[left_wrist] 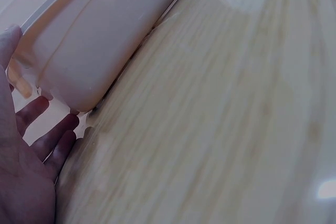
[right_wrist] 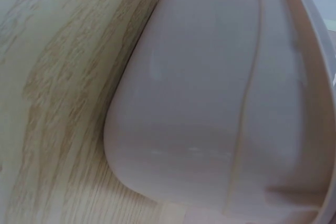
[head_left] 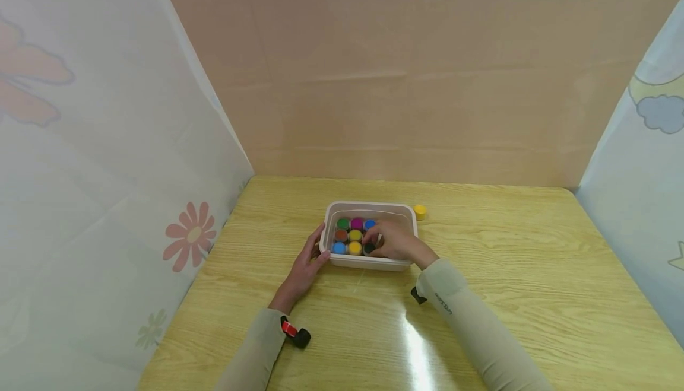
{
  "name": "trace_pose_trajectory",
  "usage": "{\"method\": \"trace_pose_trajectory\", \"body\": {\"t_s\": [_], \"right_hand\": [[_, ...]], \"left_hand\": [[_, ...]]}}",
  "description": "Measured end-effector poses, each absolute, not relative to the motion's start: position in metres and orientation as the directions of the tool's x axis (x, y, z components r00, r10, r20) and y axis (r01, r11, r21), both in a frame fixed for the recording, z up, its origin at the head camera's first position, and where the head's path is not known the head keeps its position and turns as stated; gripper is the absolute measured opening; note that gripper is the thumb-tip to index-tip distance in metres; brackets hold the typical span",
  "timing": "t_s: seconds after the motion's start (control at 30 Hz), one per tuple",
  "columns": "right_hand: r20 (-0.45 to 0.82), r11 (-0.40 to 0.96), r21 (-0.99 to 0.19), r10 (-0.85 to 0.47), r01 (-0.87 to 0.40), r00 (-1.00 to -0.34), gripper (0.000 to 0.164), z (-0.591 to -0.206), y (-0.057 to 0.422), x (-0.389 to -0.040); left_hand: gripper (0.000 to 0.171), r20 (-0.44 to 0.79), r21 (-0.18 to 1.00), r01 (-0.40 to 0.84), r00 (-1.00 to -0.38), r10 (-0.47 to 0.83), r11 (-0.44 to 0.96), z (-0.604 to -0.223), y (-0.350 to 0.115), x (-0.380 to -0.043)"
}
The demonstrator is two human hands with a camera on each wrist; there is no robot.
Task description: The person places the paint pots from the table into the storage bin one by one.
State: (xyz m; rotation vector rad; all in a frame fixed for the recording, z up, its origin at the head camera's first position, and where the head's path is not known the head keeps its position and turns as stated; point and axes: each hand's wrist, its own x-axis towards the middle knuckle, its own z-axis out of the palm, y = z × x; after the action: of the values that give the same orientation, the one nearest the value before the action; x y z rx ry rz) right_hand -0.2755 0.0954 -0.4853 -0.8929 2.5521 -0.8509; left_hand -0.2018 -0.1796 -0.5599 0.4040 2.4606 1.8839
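Observation:
A pale plastic bin (head_left: 369,264) stands on the table, holding several small round jars in rows. Their lids include a green lid (head_left: 343,223), a purple lid (head_left: 357,223) and a light blue lid (head_left: 339,248). My right hand (head_left: 392,239) reaches over the near rim into the bin. Its thumb and finger pinch a black-lidded jar (head_left: 368,249) at the near right of the rows. Against the bin's left end my left hand (head_left: 306,269) rests, fingers extended and thumb at the near corner. The right wrist view shows only the bin's outer wall (right_wrist: 189,93), not the hand.
A yellow-lidded jar (head_left: 420,212) stands on the wooden table (head_left: 513,260) outside the bin, beyond its far right corner. A brown paper wall (head_left: 406,82) closes off the back, and a patterned white sheet (head_left: 107,171) hangs at the left.

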Motion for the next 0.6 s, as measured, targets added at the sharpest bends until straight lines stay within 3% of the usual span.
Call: {"method": "trace_pose_trajectory", "body": {"t_s": [0.43,0.6], "right_hand": [[-0.02,0.64,-0.605,-0.606,-0.473,-0.795,0.024,-0.481,0.097,-0.274],[0.08,0.586,-0.644,-0.588,-0.492,-0.805,0.023,-0.474,0.103,-0.277]], "left_hand": [[0.065,0.155,0.95,0.205,-0.964,0.214,0.235,-0.563,-0.182,-0.201],[0.066,0.129,0.957,0.177,-0.97,0.208,0.231,-0.564,-0.183,-0.203]]}}
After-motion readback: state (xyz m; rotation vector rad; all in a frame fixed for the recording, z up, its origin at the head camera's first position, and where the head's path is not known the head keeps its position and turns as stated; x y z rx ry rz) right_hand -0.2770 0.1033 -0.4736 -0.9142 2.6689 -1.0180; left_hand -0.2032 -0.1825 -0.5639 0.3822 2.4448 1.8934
